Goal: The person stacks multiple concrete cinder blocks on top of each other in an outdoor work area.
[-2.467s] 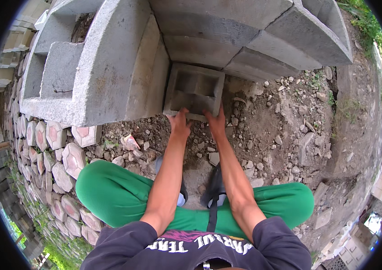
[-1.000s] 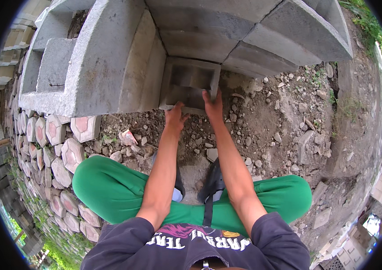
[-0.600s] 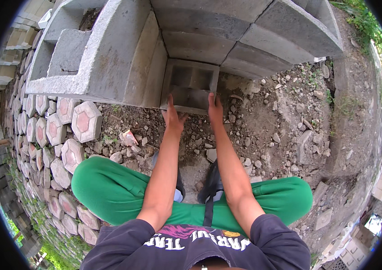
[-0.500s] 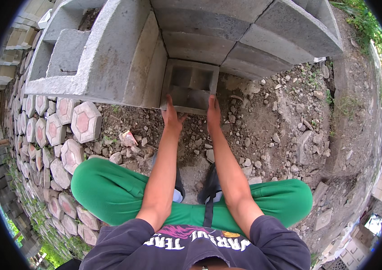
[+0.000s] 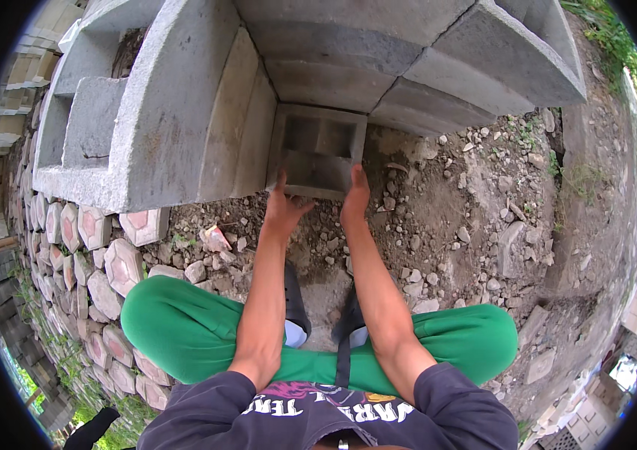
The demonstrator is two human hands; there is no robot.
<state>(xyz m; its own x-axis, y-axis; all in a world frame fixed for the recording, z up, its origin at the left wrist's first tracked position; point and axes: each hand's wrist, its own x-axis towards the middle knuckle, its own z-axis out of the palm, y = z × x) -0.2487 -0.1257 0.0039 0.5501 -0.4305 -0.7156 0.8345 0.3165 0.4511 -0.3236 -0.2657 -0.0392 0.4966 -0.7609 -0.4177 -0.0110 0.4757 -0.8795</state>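
A grey hollow concrete block (image 5: 317,187) sits low in the corner between stacked blocks, its hollow side facing up. My left hand (image 5: 284,211) holds the block's near left corner, thumb up along its side and other fingers bent at the near face. At the near right corner, my right hand (image 5: 356,198) presses against the side with its thumb up; its other fingers are mostly hidden. The block stands close against the left stack (image 5: 217,142) and the rear stack (image 5: 341,71).
Loose stones and dirt (image 5: 453,217) cover the ground to the right. Hexagonal paving blocks (image 5: 122,264) lie piled at the left. Tall concrete blocks (image 5: 172,112) rise close on the left, with more blocks (image 5: 495,56) at the right rear. My shoes (image 5: 296,300) are just below the hands.
The view has shifted slightly, so the stacks appear lower in it. Both hands keep their hold on the block, which stays in the corner.
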